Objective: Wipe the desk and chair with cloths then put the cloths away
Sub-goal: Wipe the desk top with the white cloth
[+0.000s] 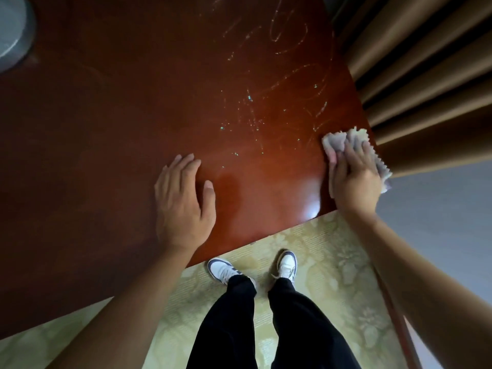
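Viewed from above, the reddish-brown wooden desk [133, 107] fills the upper part of the frame, with a person standing at its near edge. Right hand [355, 179]: it lies at the desk's near right corner, fingers [354, 153] extended and slightly spread, pressing a crumpled pale grey cloth [346, 141] flat against the surface; part of the cloth overhangs the right edge. Left hand [182, 201]: it rests palm-down near the near edge, towards the middle of the desk, fingers straight and relaxed, holding nothing.

Pale looping streaks and small bright specks [269, 107] cover the right half of the desk, between the cloth and the far edge; whether they are dirt or drying wipe marks cannot be told. A glossy patch shows between the two hands.

A grey rounded object [12, 30], too blurred to identify, sits at the far left corner. Brown curtains [415, 65] hang beside the right edge. White and dark sneakers [223, 270] and black trousers stand on a pale patterned carpet [327, 262].

Judged progress: early. Desk wiping appears to be under way, with the streaked area probably needing more passes. No chair can be clearly identified in view; wiping it and putting the cloths away appear still to be done. Only one cloth is visible.
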